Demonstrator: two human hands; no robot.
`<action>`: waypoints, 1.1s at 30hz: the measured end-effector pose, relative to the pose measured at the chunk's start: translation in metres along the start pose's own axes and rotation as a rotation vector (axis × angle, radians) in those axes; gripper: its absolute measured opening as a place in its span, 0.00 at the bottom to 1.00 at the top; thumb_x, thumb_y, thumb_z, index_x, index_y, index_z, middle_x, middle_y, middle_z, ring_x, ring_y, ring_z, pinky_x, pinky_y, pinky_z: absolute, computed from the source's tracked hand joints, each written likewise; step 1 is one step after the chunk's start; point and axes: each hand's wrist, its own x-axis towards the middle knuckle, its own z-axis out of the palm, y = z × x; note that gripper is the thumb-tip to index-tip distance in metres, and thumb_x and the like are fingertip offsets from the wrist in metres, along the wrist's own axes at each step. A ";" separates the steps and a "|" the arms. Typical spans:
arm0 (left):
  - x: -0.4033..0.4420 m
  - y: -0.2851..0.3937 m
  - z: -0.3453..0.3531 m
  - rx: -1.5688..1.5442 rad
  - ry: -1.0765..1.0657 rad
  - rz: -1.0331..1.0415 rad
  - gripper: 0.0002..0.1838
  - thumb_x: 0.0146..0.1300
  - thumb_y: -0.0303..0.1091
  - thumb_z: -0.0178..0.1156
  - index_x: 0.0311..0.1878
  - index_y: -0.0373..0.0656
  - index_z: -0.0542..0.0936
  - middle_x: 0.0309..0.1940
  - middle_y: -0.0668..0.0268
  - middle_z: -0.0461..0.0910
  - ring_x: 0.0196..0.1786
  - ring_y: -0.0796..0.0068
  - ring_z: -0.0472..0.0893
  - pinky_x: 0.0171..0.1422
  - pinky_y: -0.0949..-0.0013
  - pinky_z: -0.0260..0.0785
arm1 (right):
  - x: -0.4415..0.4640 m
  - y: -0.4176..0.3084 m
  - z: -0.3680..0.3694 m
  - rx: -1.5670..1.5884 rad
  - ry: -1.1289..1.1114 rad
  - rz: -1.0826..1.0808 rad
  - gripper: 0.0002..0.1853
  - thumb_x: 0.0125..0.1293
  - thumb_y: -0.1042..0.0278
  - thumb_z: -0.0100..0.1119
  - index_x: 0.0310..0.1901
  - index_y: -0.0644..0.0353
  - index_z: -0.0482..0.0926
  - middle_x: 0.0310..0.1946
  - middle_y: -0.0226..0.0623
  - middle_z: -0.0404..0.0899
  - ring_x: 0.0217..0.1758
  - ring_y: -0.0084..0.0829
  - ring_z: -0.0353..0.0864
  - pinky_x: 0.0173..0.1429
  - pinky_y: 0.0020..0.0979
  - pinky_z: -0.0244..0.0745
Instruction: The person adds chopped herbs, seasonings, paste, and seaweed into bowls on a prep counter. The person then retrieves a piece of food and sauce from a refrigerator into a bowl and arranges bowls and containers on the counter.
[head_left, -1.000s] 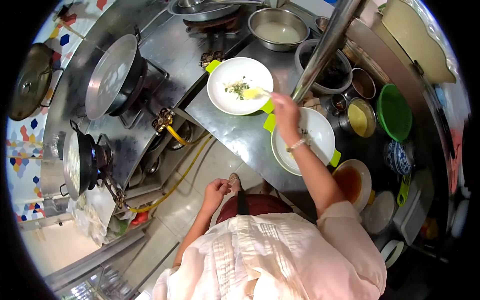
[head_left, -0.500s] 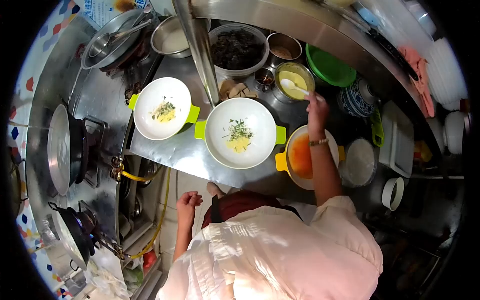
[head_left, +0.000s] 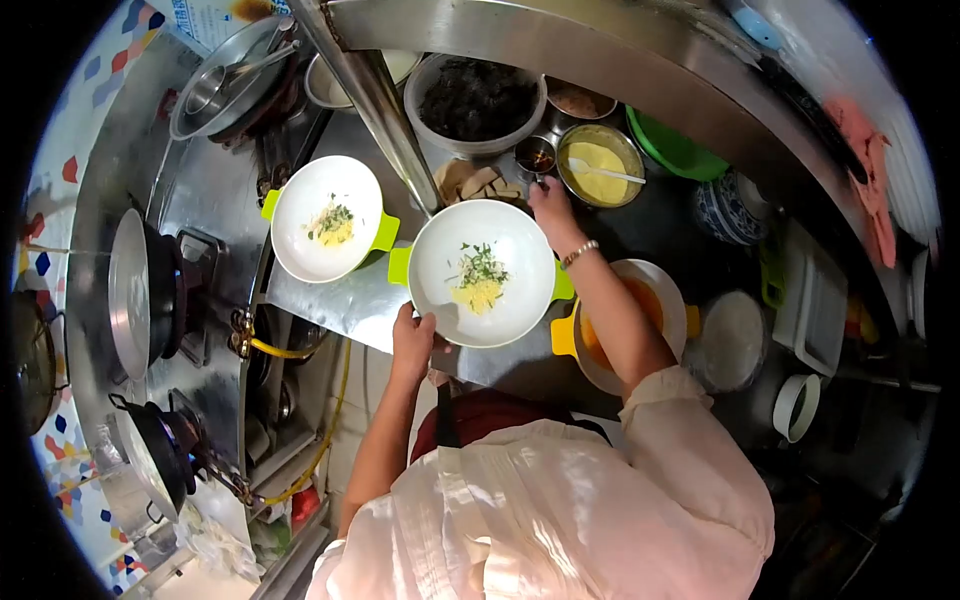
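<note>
In the head view, a white bowl with green handles [head_left: 520, 235] stands in front of me, with chopped green herbs and yellow minced bits in its bottom. My left hand [head_left: 412, 342] is at its lower left rim, thumb and fingers closed against the edge. My right hand [head_left: 553, 212] is beyond the bowl's upper right rim, fingers closed at the handle of a small metal cup [head_left: 535, 155] of dark reddish sauce. Beside that cup, a steel bowl of yellow paste [head_left: 597, 165] has a white spoon [head_left: 612, 173] lying in it.
A second white bowl [head_left: 308, 205] with similar contents stands left. Under my right forearm is a yellow-handled bowl [head_left: 648, 292] of orange liquid. Behind are a tub of dark food [head_left: 475, 100] and a green bowl [head_left: 672, 150]. A metal post [head_left: 375, 100] rises behind the bowls; woks [head_left: 130, 295] line the left.
My right hand has let go of the white spoon, left in the yellow paste, and moved left to the small cup. My left hand has risen to the middle bowl's rim.
</note>
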 end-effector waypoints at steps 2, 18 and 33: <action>0.001 -0.001 0.003 0.088 0.039 0.017 0.12 0.56 0.24 0.44 0.43 0.29 0.64 0.26 0.53 0.76 0.20 0.68 0.77 0.18 0.73 0.71 | 0.004 -0.008 0.000 0.202 -0.072 0.141 0.16 0.63 0.63 0.47 0.48 0.65 0.68 0.32 0.40 0.75 0.33 0.30 0.76 0.39 0.27 0.72; -0.023 0.097 0.024 0.370 0.013 0.549 0.11 0.64 0.29 0.47 0.48 0.37 0.67 0.25 0.64 0.73 0.28 0.79 0.73 0.32 0.77 0.68 | -0.117 -0.097 -0.064 0.278 -0.478 0.015 0.08 0.64 0.67 0.47 0.32 0.62 0.72 0.23 0.26 0.72 0.24 0.14 0.67 0.26 0.16 0.62; -0.013 0.104 -0.061 0.514 0.407 0.705 0.03 0.62 0.26 0.47 0.35 0.36 0.66 0.18 0.64 0.74 0.18 0.80 0.72 0.20 0.78 0.63 | -0.171 -0.145 0.047 -0.011 -0.497 -0.599 0.07 0.58 0.68 0.54 0.30 0.63 0.72 0.19 0.42 0.72 0.21 0.38 0.72 0.28 0.33 0.66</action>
